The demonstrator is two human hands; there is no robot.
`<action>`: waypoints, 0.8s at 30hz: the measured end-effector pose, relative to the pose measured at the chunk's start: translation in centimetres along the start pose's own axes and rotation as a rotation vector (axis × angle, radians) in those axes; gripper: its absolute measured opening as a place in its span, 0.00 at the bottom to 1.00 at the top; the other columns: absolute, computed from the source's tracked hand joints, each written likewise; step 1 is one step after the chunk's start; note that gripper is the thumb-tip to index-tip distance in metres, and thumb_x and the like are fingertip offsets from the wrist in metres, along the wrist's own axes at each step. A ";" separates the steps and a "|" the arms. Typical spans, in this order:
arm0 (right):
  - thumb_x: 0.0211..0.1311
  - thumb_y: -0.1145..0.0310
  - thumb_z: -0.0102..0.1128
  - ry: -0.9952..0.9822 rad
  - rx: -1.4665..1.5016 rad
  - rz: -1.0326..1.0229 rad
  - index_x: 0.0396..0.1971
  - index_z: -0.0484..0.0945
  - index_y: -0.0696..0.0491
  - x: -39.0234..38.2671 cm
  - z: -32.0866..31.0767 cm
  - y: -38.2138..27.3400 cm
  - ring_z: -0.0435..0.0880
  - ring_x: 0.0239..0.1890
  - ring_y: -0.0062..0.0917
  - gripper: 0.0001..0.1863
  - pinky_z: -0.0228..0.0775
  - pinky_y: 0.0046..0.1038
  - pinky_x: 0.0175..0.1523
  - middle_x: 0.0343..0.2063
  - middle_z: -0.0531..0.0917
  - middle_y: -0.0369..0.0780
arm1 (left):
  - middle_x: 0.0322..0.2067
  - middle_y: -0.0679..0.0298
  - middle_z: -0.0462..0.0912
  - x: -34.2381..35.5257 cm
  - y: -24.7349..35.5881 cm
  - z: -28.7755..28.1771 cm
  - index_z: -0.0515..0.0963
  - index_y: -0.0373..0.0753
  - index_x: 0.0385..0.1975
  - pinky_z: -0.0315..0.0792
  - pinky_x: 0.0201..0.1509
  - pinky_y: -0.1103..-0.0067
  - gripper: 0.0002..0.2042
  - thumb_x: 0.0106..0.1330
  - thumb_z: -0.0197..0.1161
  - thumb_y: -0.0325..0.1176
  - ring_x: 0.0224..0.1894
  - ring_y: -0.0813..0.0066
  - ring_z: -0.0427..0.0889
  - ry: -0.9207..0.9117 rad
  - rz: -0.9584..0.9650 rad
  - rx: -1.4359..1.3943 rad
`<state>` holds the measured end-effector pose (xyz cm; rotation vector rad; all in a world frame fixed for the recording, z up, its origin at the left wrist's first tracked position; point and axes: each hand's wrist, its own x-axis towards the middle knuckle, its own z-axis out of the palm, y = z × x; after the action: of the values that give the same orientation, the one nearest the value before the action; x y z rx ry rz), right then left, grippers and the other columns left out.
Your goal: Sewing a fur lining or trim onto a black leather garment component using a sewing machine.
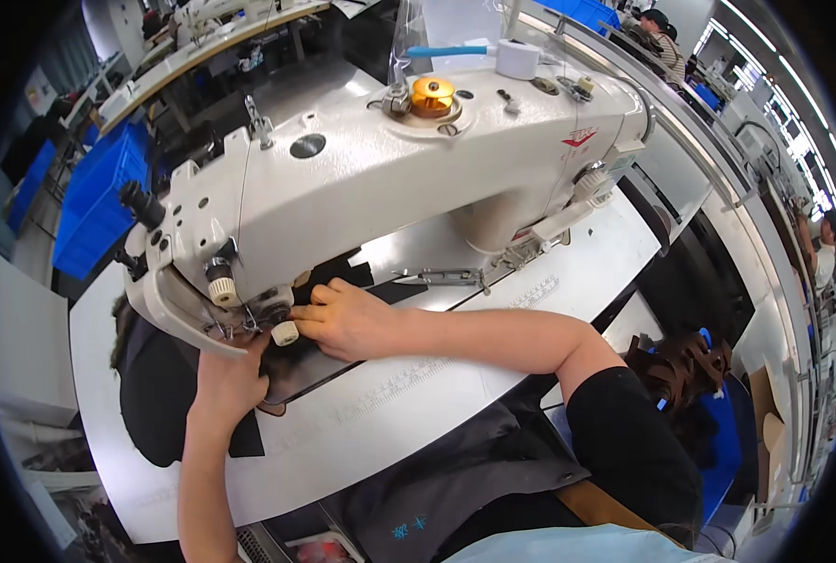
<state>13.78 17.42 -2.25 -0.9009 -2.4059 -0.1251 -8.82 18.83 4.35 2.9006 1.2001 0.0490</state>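
A white industrial sewing machine stands across the table in front of me. Beneath its needle end lies black fabric, spreading out to the left. My left hand rests over this fabric, its thumb pointing toward the needle area; the machine head hides its other fingertips. From the right, my right hand reaches in beside the presser area, fingers bent and drawn together. A white knob and the machine head cover its fingertips, so what they pinch is hidden. The needle itself cannot be made out.
Metal thread snips lie on the machine bed behind my right forearm. An orange bobbin sits atop the machine. Dark brown strips are heaped at the right, above a blue bin. Another blue bin stands far left. People work farther off.
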 end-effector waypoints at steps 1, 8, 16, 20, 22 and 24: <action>0.47 0.66 0.61 0.022 -0.012 0.000 0.40 0.80 0.53 -0.1 0.0 -0.2 0.72 0.37 0.26 0.17 0.62 0.29 0.41 0.45 0.81 0.34 | 0.43 0.57 0.81 -0.1 0.0 0.1 0.80 0.38 0.45 0.65 0.59 0.64 0.26 0.37 0.61 0.23 0.51 0.55 0.74 0.028 0.027 0.019; 0.47 0.67 0.61 0.040 -0.008 -0.005 0.41 0.80 0.54 0.2 0.1 -0.1 0.72 0.37 0.26 0.18 0.62 0.29 0.41 0.45 0.81 0.34 | 0.50 0.59 0.77 0.0 0.2 -0.3 0.78 0.36 0.47 0.57 0.65 0.62 0.27 0.39 0.60 0.23 0.58 0.56 0.68 0.063 0.003 -0.040; 0.53 0.67 0.60 -0.004 0.187 0.014 0.43 0.78 0.51 -0.6 -0.4 1.2 0.75 0.43 0.29 0.15 0.65 0.31 0.46 0.46 0.80 0.35 | 0.50 0.62 0.76 -1.3 2.6 -0.9 0.77 0.40 0.50 0.47 0.68 0.54 0.27 0.43 0.59 0.23 0.59 0.59 0.67 0.142 -0.014 -0.043; 0.52 0.69 0.60 -0.051 0.103 -0.024 0.40 0.79 0.52 -0.7 0.1 0.6 0.75 0.45 0.29 0.13 0.66 0.31 0.47 0.44 0.80 0.35 | 0.46 0.66 0.78 -1.6 2.6 1.0 0.78 0.43 0.49 0.53 0.63 0.61 0.26 0.45 0.55 0.20 0.51 0.64 0.70 0.236 0.101 0.053; 0.49 0.69 0.59 -0.005 0.073 -0.051 0.37 0.80 0.52 -0.4 0.7 -0.5 0.75 0.46 0.29 0.13 0.66 0.32 0.49 0.42 0.80 0.35 | 0.46 0.67 0.78 -2.7 1.4 1.4 0.78 0.45 0.48 0.54 0.62 0.61 0.25 0.45 0.55 0.20 0.51 0.65 0.70 0.234 0.095 0.067; 0.48 0.69 0.58 0.074 -0.033 -0.054 0.36 0.80 0.51 0.2 1.0 -1.5 0.74 0.47 0.29 0.13 0.65 0.32 0.49 0.41 0.80 0.35 | 0.46 0.68 0.78 -3.9 -0.3 1.6 0.80 0.45 0.45 0.54 0.62 0.58 0.24 0.44 0.55 0.19 0.51 0.65 0.70 0.205 0.031 0.043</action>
<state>12.21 16.64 -2.81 -0.8311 -2.3663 -0.2154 -11.75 16.28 2.63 3.0128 1.1952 0.3322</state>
